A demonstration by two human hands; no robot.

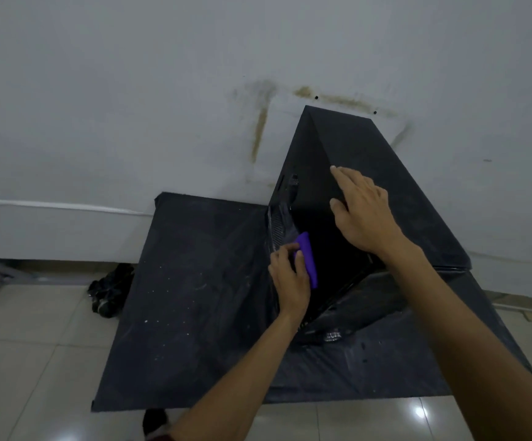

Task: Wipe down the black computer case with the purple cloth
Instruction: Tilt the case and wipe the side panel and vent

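Against the near face of the black computer case (417, 198), left hand (290, 278) pinched the folded purple cloth (307, 259), wipe step in hand, right hand (365, 214) flat with straight fingers steadying its upper edge; next stroke probably needed steady pressure along that face.

A: What lies on the tiled floor (35, 361)?
B: A dusty black sheet (188, 313), flecked white, its far edge at the wall (131, 90).
A: And to its left?
B: A dark crumpled bundle (110, 289), just beside it. Brown stains (260, 128) streak the wall farther back. Light glints on the floor at near right.
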